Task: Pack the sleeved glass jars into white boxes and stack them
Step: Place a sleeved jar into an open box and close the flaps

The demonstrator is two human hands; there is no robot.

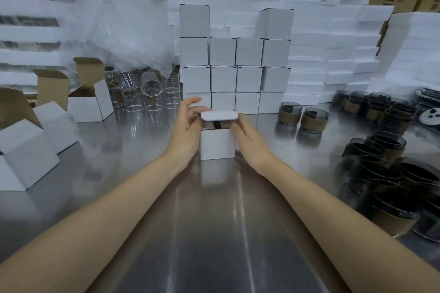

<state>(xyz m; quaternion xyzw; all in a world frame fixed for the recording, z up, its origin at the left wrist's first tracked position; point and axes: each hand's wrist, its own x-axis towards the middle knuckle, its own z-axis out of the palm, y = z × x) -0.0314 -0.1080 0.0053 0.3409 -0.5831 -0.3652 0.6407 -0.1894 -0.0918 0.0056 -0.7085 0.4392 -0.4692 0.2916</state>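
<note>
The small white cardboard box stands upright on the shiny steel worktop, between both hands and just in front of the stacked wall of closed white boxes. Its white lid flap sits nearly level above the opening. The dark gap beneath it suggests 1 sleeved jar is already inside, though I cannot tell for sure.

The left grip pinches the flap's left end. The right grip is curled against the box's upper right corner, steadying it.

To close it well, keep the right side braced, guide the tuck tab inside the front wall, then press down evenly so no corner bulges. A flat lid should stack squarely. More brown-sleeved dark glass jars wait to the right.
</note>
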